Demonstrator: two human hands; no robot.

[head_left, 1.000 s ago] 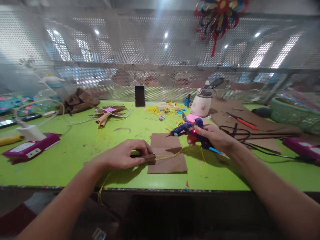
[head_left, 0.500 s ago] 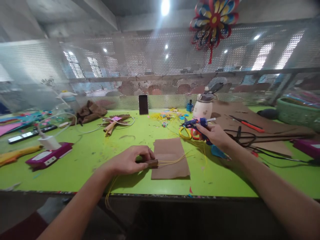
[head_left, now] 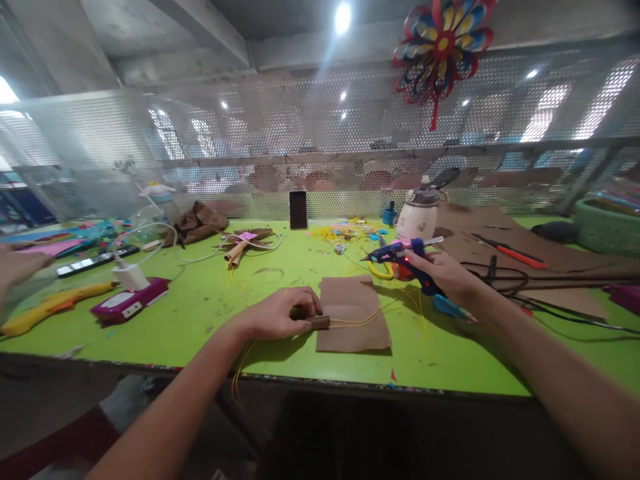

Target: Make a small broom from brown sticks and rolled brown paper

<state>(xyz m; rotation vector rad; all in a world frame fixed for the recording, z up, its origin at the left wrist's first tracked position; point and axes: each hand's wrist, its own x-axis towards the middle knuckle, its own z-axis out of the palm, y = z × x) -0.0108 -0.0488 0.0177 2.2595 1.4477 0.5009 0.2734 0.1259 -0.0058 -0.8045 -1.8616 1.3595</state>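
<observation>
My left hand (head_left: 283, 315) pinches a small brown paper roll (head_left: 321, 323) by its left end. Thin yellow strings (head_left: 355, 323) run out of the roll to the right, and more strings hang from below my left hand past the table edge. Beneath the strings lies a brown paper rectangle (head_left: 350, 293), its left side next to the roll. My right hand (head_left: 443, 272) is wrapped round a blue glue gun (head_left: 400, 252), held above the table with its nozzle pointing left and a small red light showing.
Yellow-handled scissors (head_left: 381, 270) lie behind the paper. A white bottle (head_left: 417, 217), a red cutter (head_left: 520, 257) and black cables are on the right. A purple power strip (head_left: 131, 301), a phone (head_left: 299, 210) and a leaf-shaped paper piece (head_left: 245, 244) stand or lie leftward. Another person's hand (head_left: 20, 267) shows far left.
The view has shifted, so the things on the table appear farther right. Another person's hand has come into view at the left edge. My hands keep their holds.
</observation>
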